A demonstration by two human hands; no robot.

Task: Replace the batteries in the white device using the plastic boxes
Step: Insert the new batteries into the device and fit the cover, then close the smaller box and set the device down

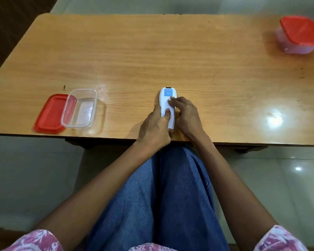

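The white device [166, 102] lies face down near the table's front edge, a blue label at its far end. My left hand [155, 129] grips its left side, thumb pressed on the back cover. My right hand [185, 115] holds its right side, fingertips resting on the back. A clear plastic box [80, 108] stands open at the front left and looks empty. Its red lid [50, 115] lies beside it on the left, partly under it. A second plastic box [297, 36] with a red lid on sits at the far right corner; its contents are hidden.
The wooden table [152, 51] spans the view, its front edge just above my knees in blue jeans. Tiled floor shows on both sides below the table. A bright light reflection sits on the tabletop at the right.
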